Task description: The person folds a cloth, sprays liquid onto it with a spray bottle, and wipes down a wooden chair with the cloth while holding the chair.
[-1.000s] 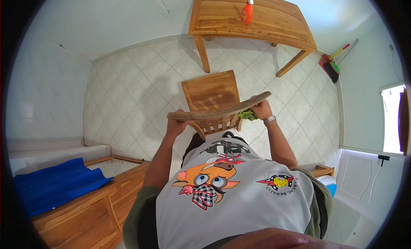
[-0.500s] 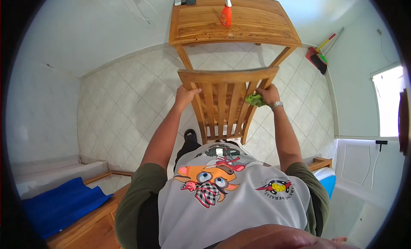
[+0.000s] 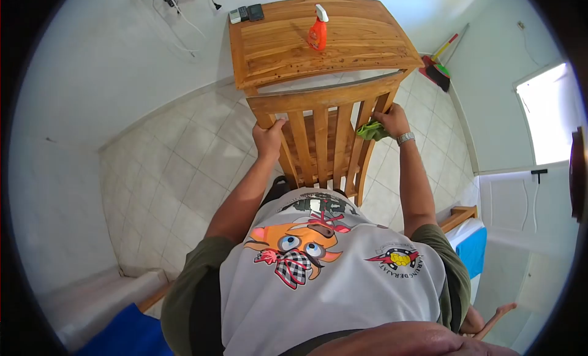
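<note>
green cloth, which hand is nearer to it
Right. The right hand holds the green cloth at the right side of the chair back; the left hand grips its left side, apart from the cloth.

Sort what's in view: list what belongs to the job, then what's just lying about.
In the job, it seems:
wooden chair, its back held by left fingers and right fingers
green cloth, also in the right fingers
orange spray bottle on the wooden table, perhaps

Lying about:
broom and dustpan by the wall
small devices at the table's corner
</note>
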Motion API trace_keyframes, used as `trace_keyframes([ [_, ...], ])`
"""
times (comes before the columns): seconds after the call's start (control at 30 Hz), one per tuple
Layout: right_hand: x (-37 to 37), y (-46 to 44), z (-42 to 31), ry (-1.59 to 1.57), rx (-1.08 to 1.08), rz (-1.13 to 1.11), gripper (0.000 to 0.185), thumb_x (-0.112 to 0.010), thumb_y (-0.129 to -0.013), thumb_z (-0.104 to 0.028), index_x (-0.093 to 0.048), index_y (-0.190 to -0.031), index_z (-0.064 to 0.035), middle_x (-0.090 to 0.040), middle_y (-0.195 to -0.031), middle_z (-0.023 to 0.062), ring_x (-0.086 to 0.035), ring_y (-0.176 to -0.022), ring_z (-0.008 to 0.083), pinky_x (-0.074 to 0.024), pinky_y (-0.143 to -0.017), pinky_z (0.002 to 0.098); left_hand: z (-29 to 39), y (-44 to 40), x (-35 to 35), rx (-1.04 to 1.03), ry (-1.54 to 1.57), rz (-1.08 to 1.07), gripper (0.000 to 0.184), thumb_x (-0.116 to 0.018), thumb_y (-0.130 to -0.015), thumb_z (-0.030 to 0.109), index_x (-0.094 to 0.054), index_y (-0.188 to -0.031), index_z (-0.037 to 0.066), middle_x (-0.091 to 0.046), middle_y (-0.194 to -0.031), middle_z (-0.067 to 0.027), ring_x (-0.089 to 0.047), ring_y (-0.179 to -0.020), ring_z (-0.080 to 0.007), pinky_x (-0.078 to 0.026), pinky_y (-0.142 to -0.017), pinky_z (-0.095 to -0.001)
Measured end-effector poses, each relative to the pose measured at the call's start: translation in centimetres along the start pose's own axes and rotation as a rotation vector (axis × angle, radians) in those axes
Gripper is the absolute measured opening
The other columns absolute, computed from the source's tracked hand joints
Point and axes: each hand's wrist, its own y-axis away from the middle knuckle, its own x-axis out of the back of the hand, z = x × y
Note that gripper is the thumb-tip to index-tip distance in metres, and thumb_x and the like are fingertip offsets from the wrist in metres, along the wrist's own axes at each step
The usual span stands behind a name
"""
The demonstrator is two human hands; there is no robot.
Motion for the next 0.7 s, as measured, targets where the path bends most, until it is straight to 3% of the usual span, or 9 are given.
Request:
trace_keyframes([
  [0.17,-1.1,-2.8,-1.9,0.033,-0.044,0.027,0.026,-0.07,-0.08,-0.009,-0.065,-0.099,0.007,-0.072,-0.087,0.0135,-0.07,-0.075,0.0197,-0.0555,-0.067,0.0321,-0.1,-6.2,-0.4,0.013,-0.008,-0.082,0.024,-0.074,-0.077,0.006,-0.064,-0.097,-0.002,-0.069,-0.09,-0.0062,-0.064,-0.082,-0.0176,-0.048,-0.074,-0.0313],
  [0.23,-1.8,-3.9,-0.9,-0.061,-0.089,0.016,0.028,-0.071,-0.08,-0.011,-0.065,-0.1,0.0062,-0.072,-0.089,0.0134,-0.07,-0.075,0.0191,-0.0557,-0.067,0.0325,-0.4,-7.8,-0.8,0.006,-0.159,-0.091,0.026,-0.075,-0.076,0.005,-0.064,-0.098,-0.002,-0.069,-0.092,-0.0069,-0.065,-0.084,-0.0184,-0.049,-0.075,-0.0313],
  [0.3,-1.9,-5.6,-0.3,0.068,-0.109,0.001,0.027,-0.072,-0.079,-0.012,-0.066,-0.098,0.0054,-0.073,-0.089,0.0127,-0.07,-0.076,0.0187,-0.0557,-0.068,0.0332,-0.5,-8.6,-1.4,0.034,-0.144,-0.126,0.025,-0.075,-0.076,0.006,-0.064,-0.096,-0.003,-0.069,-0.092,-0.0079,-0.065,-0.086,-0.0193,-0.049,-0.075,-0.0316],
  [0.47,-2.1,-9.5,2.6,0.12,-0.109,0.046,0.029,-0.077,-0.076,-0.021,-0.069,-0.09,0.0043,-0.073,-0.083,0.0124,-0.07,-0.072,0.0211,-0.0545,-0.067,0.0334,-2.1,-10.0,-3.5,0.034,-0.127,-0.09,0.018,-0.071,-0.077,0.001,-0.066,-0.093,-0.003,-0.069,-0.091,-0.0065,-0.064,-0.083,-0.0171,-0.048,-0.075,-0.0293],
  [0.63,-2.0,-13.7,4.5,0.109,-0.114,-0.038,0.036,-0.078,-0.075,-0.028,-0.07,-0.093,0.0015,-0.072,-0.087,0.0162,-0.07,-0.077,0.0258,-0.0539,-0.07,0.0366,-4.3,-14.1,-3.9,-0.002,-0.156,-0.123,0.021,-0.073,-0.077,0.005,-0.065,-0.096,-0.003,-0.069,-0.093,-0.0057,-0.064,-0.083,-0.0188,-0.049,-0.075,-0.0307],
  [0.7,-2.1,-14.9,3.7,0.205,-0.065,-0.063,0.035,-0.076,-0.079,-0.027,-0.068,-0.093,0.004,-0.073,-0.085,0.0123,-0.07,-0.073,0.0198,-0.0543,-0.068,0.0327,-4.4,-15.4,-3.6,-0.016,-0.175,-0.154,0.02,-0.071,-0.077,0.002,-0.065,-0.095,-0.002,-0.069,-0.091,-0.0054,-0.064,-0.081,-0.0169,-0.049,-0.074,-0.029],
])
